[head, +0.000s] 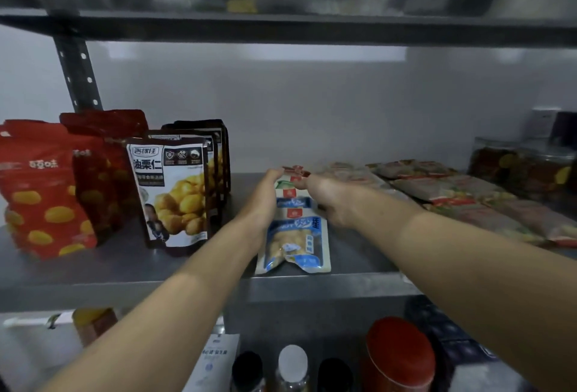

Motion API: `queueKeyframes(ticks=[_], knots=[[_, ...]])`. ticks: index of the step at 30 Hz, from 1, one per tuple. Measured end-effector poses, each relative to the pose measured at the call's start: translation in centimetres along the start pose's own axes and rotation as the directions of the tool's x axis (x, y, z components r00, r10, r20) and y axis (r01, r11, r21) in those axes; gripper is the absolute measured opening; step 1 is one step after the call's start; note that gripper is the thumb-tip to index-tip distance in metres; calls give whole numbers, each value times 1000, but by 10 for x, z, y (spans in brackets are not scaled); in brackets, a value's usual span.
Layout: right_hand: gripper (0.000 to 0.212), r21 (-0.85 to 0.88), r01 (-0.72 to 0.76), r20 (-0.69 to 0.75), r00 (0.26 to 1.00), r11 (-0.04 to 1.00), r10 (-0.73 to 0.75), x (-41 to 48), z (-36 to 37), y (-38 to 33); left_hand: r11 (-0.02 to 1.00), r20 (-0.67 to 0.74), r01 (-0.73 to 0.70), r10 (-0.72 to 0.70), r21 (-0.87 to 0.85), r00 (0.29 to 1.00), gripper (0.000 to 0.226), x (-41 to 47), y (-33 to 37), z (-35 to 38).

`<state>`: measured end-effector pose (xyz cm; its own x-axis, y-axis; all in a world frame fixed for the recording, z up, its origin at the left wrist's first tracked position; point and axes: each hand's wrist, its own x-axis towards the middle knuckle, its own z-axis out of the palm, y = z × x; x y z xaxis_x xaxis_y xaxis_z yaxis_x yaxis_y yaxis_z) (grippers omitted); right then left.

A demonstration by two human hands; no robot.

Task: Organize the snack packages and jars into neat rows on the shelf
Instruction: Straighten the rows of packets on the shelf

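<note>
A row of blue-and-white snack packets point(295, 241) lies flat on the metal shelf point(125, 270), running from the front edge toward the back. My left hand point(265, 196) presses against the row's left side, fingers together. My right hand point(327, 196) presses against its right side. A red-topped packet point(295, 171) lies at the far end, between my fingertips. Upright chestnut bags point(175, 192) and red bags point(43, 192) stand in rows on the left. Flat reddish packets point(462, 192) lie in rows on the right, with clear jars point(524, 167) behind them.
A grey perforated upright point(78, 76) rises at the back left, and another shelf point(281, 26) runs overhead. Below the shelf's front edge stand a red-lidded can point(399, 354), several bottles point(292, 366) and a white pouch point(215, 360).
</note>
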<state>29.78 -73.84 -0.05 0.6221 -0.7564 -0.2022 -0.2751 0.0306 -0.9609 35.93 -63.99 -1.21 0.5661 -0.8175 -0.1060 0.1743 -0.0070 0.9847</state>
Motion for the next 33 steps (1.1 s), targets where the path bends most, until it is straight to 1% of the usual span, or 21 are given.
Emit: queueKeyframes(ticks=[5, 8, 10, 14, 16, 18, 20, 22, 26, 28, 30, 33], knots=[[29, 2, -7, -4, 1000, 1000, 7, 7, 0, 1, 1000, -53, -19, 19, 2, 998, 42, -1, 1, 0], [20, 23, -4, 15, 1000, 1000, 3, 10, -2, 1, 1000, -60, -5, 7, 21, 998, 45, -1, 1, 1], [19, 29, 1, 17, 1000, 1000, -1, 13, -4, 1, 998, -68, -25, 29, 62, 997, 45, 2, -2, 4], [22, 8, -1, 19, 1000, 1000, 0, 18, -9, 3, 990, -52, -63, 70, 125, 996, 44, 10, -5, 8], [21, -32, 10, 22, 1000, 999, -9, 20, -10, 2, 985, -59, -83, 93, 153, 994, 46, 14, -2, 5], [25, -62, 31, 14, 999, 998, -30, 24, -13, -3, 985, -77, -101, 113, 143, 991, 47, 17, 3, 1], [21, -62, 34, 8, 999, 997, -34, 26, -17, -7, 994, -83, -81, 87, 70, 993, 46, 16, 8, -1], [19, -61, 18, 25, 1000, 998, -17, 29, -18, -10, 998, -68, -48, 50, 33, 996, 47, 16, 10, 0], [30, -58, 9, 44, 999, 998, -7, 39, -11, -8, 993, -68, -70, 76, 91, 995, 49, 20, 6, 4], [26, -57, 20, 45, 999, 998, -17, 42, -9, -7, 994, -76, -67, 73, 87, 994, 51, 23, 5, 3], [22, -72, 30, 54, 998, 997, -26, 42, -11, -7, 996, -70, -27, 34, 89, 997, 55, 26, 4, 1], [23, -78, 47, 86, 995, 996, -40, 44, -15, -11, 993, -81, -9, 19, 115, 997, 62, 27, 4, 1]])
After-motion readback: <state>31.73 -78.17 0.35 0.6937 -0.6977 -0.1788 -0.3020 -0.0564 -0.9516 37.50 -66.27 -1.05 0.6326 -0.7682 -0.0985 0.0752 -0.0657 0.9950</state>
